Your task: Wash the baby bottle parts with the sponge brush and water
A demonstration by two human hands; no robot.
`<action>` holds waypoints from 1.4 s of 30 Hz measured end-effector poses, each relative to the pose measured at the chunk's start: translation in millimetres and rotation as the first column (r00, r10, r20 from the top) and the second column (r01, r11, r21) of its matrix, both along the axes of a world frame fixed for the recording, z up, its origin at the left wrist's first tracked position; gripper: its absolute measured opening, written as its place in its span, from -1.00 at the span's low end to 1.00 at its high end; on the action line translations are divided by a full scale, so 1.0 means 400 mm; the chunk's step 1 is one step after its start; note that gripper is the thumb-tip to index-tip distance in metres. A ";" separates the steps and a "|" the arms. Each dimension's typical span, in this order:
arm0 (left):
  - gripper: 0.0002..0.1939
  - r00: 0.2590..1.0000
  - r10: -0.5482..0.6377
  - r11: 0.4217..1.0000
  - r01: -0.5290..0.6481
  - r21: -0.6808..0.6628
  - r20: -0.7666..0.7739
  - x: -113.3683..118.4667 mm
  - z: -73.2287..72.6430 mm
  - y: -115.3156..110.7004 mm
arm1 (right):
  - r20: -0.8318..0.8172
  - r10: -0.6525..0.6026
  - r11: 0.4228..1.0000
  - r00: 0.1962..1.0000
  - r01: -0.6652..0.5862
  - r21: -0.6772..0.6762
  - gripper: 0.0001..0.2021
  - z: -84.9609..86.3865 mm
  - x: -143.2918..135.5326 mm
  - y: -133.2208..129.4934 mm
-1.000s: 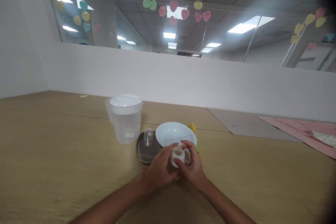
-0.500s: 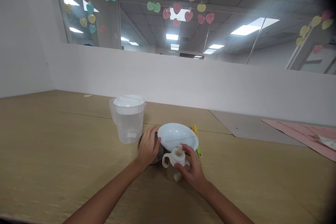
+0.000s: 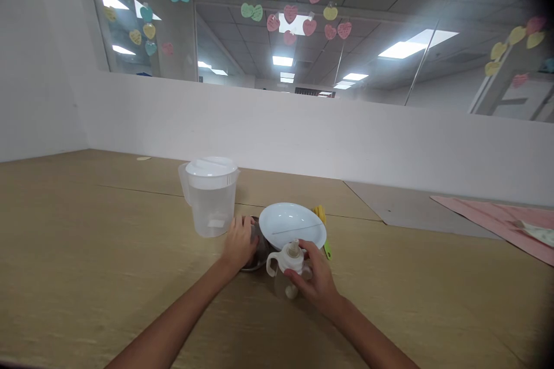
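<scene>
My right hand (image 3: 318, 277) grips a baby bottle (image 3: 291, 259) with a white collar, a handle and a teat on top; it stands upright in front of a white oval dish (image 3: 294, 223). My left hand (image 3: 239, 242) is at the left side of a dark metal bowl (image 3: 261, 251), fingers curled over its rim; whether something is between them is hidden. Part of the bowl lies behind the hand and beside the dish. Left of the bowl stands a clear pitcher (image 3: 213, 204) with a white lid.
Behind the dish is a yellow object (image 3: 320, 212), and a green handle (image 3: 328, 249) shows at its right. A pink cloth (image 3: 497, 222) lies on the wooden table (image 3: 108, 253) at the far right. A white wall (image 3: 281, 132) rises behind.
My left hand has shifted slightly left and down, uncovering more of the metal bowl. My right hand and the bottle have barely moved.
</scene>
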State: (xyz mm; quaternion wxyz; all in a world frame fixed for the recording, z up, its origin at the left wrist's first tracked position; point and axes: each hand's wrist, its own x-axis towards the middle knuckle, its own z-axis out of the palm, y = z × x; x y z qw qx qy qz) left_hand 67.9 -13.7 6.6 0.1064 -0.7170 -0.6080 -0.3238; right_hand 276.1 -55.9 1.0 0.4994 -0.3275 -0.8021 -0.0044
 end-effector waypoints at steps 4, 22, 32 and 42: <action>-0.75 0.989 -0.006 0.998 0.015 -0.061 0.150 -0.005 -0.005 0.010 | 0.024 -0.017 1.000 1.000 0.017 0.010 -0.59 -0.001 0.003 0.003; -0.68 0.702 -0.705 0.562 0.461 0.687 0.106 0.118 0.012 -0.125 | -0.003 0.012 0.998 1.000 -0.012 0.056 -0.34 0.000 -0.011 -0.019; -0.49 0.697 -0.717 0.610 0.635 0.474 -0.011 0.117 0.016 -0.151 | 0.001 -0.015 0.997 1.000 0.015 0.069 -0.32 -0.013 -0.004 -0.008; -0.47 0.641 -0.742 0.664 0.666 0.340 0.195 0.117 0.013 -0.146 | 0.093 -0.003 0.999 0.996 0.000 0.035 -0.38 -0.021 0.008 0.005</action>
